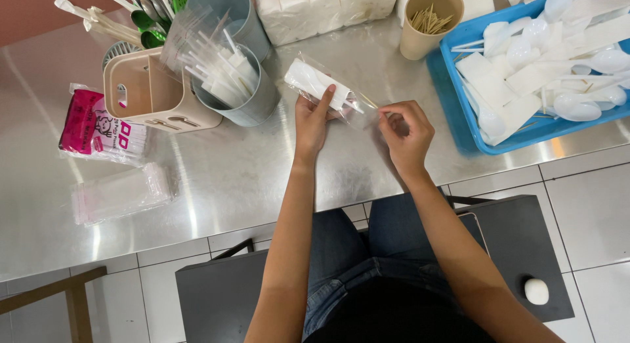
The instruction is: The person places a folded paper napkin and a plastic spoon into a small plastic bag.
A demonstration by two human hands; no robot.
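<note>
My left hand (313, 118) holds a clear plastic sleeve (323, 87) that contains a white plastic spoon and a folded napkin. The sleeve is tilted, its packed end pointing up and left. My right hand (405, 131) pinches the sleeve's open lower-right end between thumb and fingers. Both hands hover just above the steel table (230, 179), near its front edge.
A blue tray (462, 123) of white spoons and napkins lies at right. Behind it stands a beige cup of toothpicks (428, 21). A grey bucket of packed sleeves (239, 87), a beige caddy (151, 90), a pink packet (98, 129) and a stack of empty sleeves (121, 193) are at left.
</note>
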